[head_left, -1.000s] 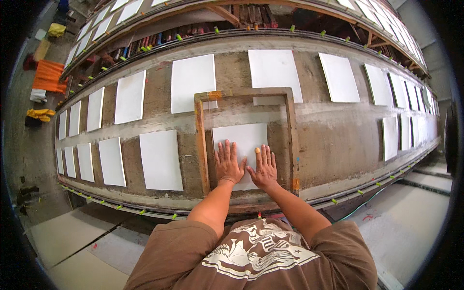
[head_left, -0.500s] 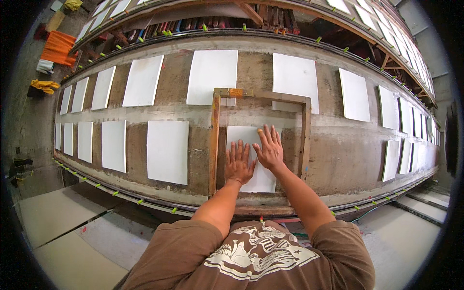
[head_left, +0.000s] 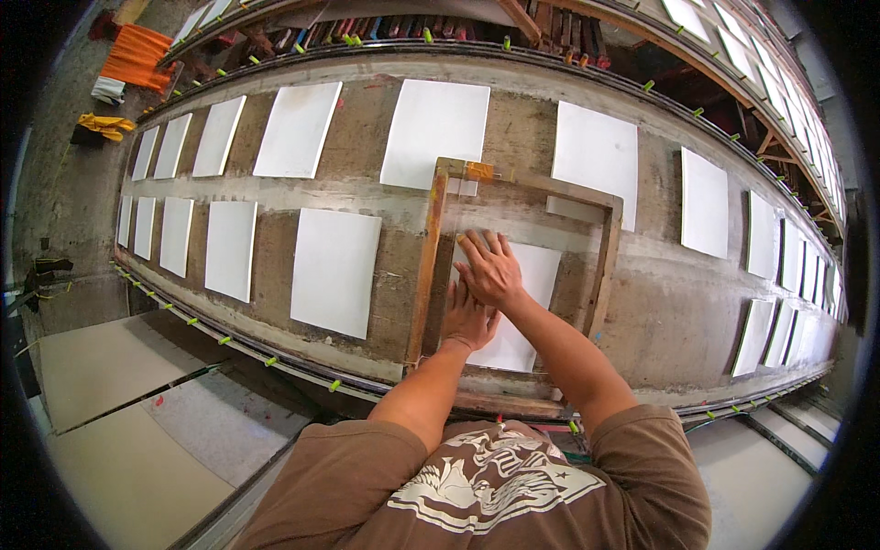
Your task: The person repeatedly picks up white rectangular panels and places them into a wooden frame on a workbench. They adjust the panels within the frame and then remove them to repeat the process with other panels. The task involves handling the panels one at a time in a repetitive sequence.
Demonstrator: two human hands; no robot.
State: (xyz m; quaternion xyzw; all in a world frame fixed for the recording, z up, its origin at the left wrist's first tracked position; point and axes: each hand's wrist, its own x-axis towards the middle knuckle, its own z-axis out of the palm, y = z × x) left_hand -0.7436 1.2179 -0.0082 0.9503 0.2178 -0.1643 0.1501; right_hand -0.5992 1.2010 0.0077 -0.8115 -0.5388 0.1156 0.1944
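A wooden screen frame (head_left: pixel 424 275), apparently with sheer mesh across it, lies over one white sheet (head_left: pixel 513 344) on the long table in front of me. My left hand (head_left: pixel 469 318) is laid flat near the left edge of that sheet, inside the frame. Just above and to the right, my right hand (head_left: pixel 493 271) rests flat with its fingers pointing up and left. It overlaps the fingertips of the left hand and partly hides them. Neither hand holds anything. Orange tape (head_left: pixel 478 171) wraps the frame's far left corner.
White sheets (head_left: pixel 335 273) lie in two rows along the brown, stained table (head_left: pixel 642 316). Green clips (head_left: pixel 335 385) line its rails. Behind stands a rack of dark frames (head_left: pixel 367 30) and another sheet-covered table. Orange cloth (head_left: pixel 137 57) hangs at the far left.
My right hand has moved left across the sheet, from beside the left hand to overlapping its fingers. The whole view has tilted and shifted slightly.
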